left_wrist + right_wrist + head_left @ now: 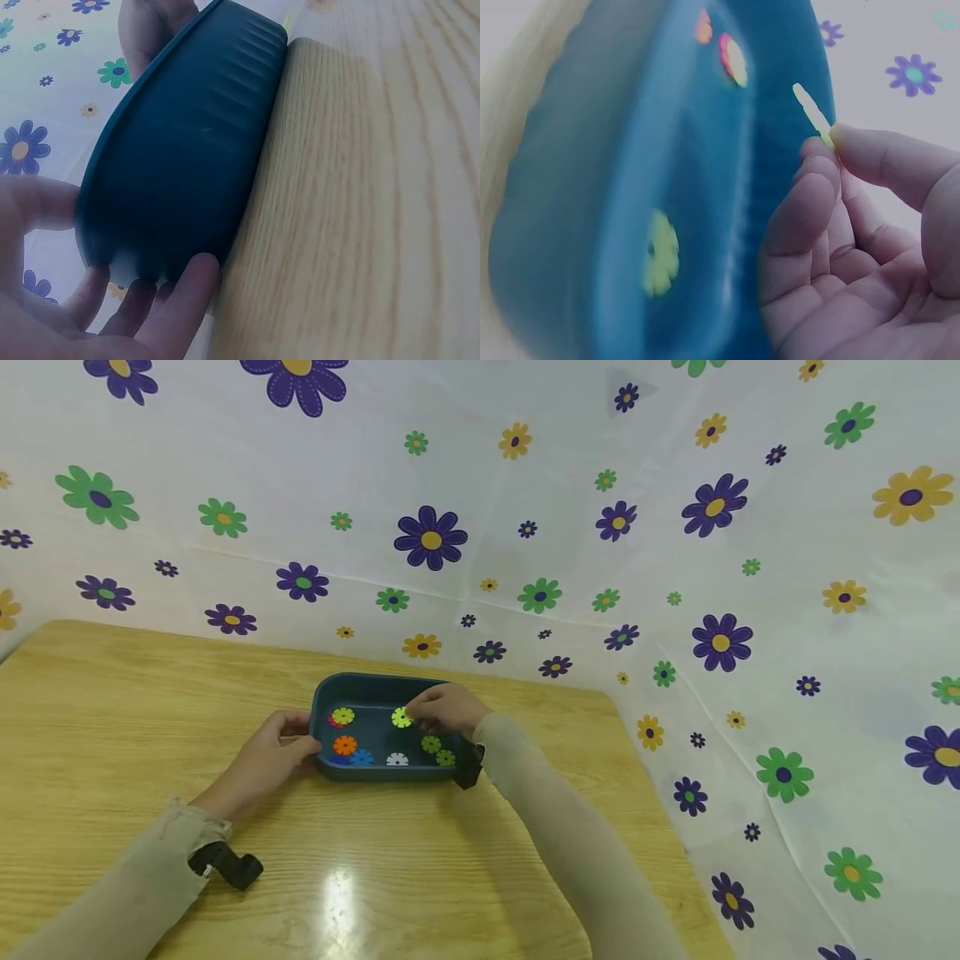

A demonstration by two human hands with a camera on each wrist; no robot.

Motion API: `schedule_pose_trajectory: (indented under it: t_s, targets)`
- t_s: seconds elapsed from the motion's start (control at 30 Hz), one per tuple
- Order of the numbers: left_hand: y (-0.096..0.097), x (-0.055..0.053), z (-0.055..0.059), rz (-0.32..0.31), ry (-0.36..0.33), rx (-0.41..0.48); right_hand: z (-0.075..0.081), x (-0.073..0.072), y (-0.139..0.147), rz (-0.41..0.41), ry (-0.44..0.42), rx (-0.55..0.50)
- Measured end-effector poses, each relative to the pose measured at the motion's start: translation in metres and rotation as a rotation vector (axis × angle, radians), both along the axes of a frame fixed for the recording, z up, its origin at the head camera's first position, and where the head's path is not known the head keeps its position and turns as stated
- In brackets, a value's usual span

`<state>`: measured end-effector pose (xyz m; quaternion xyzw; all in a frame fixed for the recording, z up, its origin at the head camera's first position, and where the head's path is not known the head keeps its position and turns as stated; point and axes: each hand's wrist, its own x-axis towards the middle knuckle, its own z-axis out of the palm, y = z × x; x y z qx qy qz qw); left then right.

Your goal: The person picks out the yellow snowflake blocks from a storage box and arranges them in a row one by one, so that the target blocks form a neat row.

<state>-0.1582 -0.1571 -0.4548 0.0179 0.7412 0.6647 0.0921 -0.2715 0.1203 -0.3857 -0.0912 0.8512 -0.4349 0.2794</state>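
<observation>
A dark teal plastic tray (390,775) sits on the table, with small notched discs lying in it. My left hand (266,756) grips the tray's left end, its thumb at the rim and fingertips against the outer wall (172,172). Over the tray, my right hand (450,708) pinches a yellow notched disc (401,717) between thumb and index finger; the right wrist view shows this disc (812,114) edge-on, raised off the tray floor. Below lie another yellow disc (344,715) overlapping a pinkish-red one, an orange disc (345,745), blue discs (362,757), a white disc (397,760) and green discs (431,743).
The wooden table (360,852) extends around the tray on all sides. Behind it and to the right hangs a white flower-print cloth (480,510). A black wrist strap (225,865) is on the left forearm, and another (469,766) is beside the tray's right end.
</observation>
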Motion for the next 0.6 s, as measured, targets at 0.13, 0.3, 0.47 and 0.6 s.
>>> schedule_pose_trajectory:
  t_s: [0.13,0.3,0.47,0.6]
  targets:
    - [0.000,0.001,0.000,0.004,0.001,-0.008,0.006,-0.003,0.023,-0.027,-0.027,-0.037]
    - [0.002,0.001,0.000,-0.011,-0.004,-0.033,0.008,-0.004,0.051,-0.069,-0.083,-0.143]
    - [0.004,0.002,0.001,-0.011,-0.017,-0.052,0.012,-0.002,0.075,-0.105,-0.091,-0.199]
    - [0.005,0.002,0.001,-0.012,-0.029,-0.055,0.012,-0.001,0.098,-0.144,-0.093,-0.172]
